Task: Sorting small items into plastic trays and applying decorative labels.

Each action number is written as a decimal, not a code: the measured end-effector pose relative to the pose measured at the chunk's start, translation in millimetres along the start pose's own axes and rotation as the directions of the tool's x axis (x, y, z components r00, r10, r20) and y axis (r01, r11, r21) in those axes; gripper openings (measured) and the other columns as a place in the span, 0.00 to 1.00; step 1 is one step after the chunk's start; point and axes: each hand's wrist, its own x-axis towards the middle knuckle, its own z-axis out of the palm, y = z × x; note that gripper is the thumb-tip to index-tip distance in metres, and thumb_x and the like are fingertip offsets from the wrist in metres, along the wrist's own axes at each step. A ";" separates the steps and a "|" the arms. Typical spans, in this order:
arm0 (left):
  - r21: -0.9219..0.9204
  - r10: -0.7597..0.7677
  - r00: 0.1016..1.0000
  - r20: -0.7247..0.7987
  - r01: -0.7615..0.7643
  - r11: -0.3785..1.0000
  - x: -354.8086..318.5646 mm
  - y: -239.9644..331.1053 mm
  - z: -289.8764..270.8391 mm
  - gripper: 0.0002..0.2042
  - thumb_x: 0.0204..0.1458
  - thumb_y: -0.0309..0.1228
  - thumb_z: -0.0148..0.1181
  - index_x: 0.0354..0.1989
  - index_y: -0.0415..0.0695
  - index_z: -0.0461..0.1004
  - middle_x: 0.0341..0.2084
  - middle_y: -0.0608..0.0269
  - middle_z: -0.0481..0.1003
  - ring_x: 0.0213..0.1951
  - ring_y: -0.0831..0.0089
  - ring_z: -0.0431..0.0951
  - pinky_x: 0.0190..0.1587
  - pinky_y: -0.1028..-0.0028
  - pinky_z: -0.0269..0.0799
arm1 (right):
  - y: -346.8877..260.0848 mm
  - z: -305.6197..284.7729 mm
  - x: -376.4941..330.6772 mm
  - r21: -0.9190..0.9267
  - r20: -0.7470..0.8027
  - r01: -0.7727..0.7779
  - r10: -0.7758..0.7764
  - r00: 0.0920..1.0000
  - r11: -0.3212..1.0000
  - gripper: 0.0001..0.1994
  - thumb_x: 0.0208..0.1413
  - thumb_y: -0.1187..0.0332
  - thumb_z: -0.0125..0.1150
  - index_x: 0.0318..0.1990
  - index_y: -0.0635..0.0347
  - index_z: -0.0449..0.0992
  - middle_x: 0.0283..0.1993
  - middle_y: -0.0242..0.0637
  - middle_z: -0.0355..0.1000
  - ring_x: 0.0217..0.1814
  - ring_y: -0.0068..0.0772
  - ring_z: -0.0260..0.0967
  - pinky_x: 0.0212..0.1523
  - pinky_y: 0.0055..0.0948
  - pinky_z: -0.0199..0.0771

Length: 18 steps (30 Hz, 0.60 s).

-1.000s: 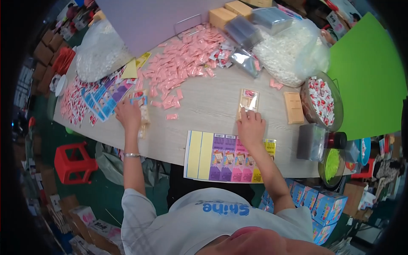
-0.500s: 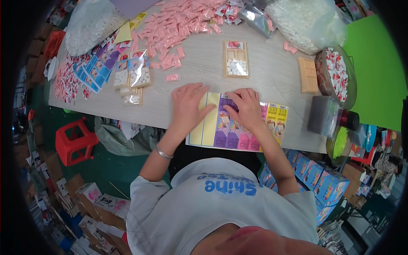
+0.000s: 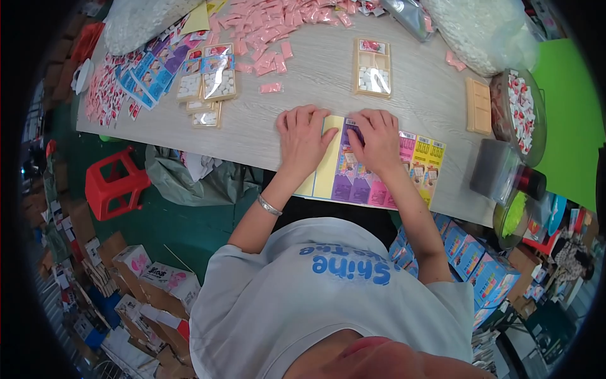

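A printed label sheet with a pale yellow strip at its left and purple, pink and yellow labels lies at the table's near edge. On its left part rests my left hand, fingers bent and thumb stretched apart toward the purple labels. My right hand lies over the upper purple and pink labels, its fingers bent toward the far edge and its thumb apart. Both hands look open, though their fingertips are partly hidden. Beyond them stands a clear-lidded cream case with white pellets in its near compartment.
Stacked similar cases stand left of my hands, near blue leaflets. Pink packets are heaped at the back. A cream tray, a bowl of sachets and a clear box line the right. A red stool stands below left.
The whole view has shifted, so the table contents appear higher and further right. My left hand has come closer to the right hand, over the sheet's yellow strip. The sheet stays under both hands.
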 end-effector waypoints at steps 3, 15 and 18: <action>0.004 -0.004 1.000 0.001 0.004 1.000 1.1 0.4 0.9 0.19 0.49 0.41 0.68 0.48 0.50 0.76 0.45 0.60 0.69 0.53 0.60 0.65 0.61 0.55 0.53 | -1.6 2.3 7.9 0.030 0.025 -0.111 0.110 0.994 0.993 0.11 0.48 0.70 0.67 0.41 0.55 0.79 0.40 0.34 0.72 0.46 0.41 0.67 0.49 0.40 0.62; -0.001 -0.042 0.999 -0.026 0.042 0.999 7.0 1.5 4.1 0.11 0.51 0.35 0.66 0.43 0.50 0.77 0.42 0.62 0.71 0.51 0.60 0.67 0.58 0.57 0.55 | 16.8 -7.4 -13.0 -0.130 0.064 0.202 -0.195 0.979 0.971 0.16 0.48 0.71 0.67 0.47 0.54 0.80 0.40 0.31 0.72 0.45 0.37 0.68 0.49 0.37 0.66; 0.008 -0.048 0.999 -0.019 0.049 0.999 7.1 2.1 2.9 0.11 0.52 0.34 0.66 0.43 0.50 0.77 0.41 0.62 0.71 0.50 0.60 0.67 0.58 0.57 0.55 | 16.7 -9.2 -12.2 -0.064 0.085 0.166 -0.161 0.983 0.984 0.17 0.47 0.71 0.67 0.47 0.53 0.81 0.41 0.30 0.72 0.45 0.35 0.68 0.48 0.36 0.67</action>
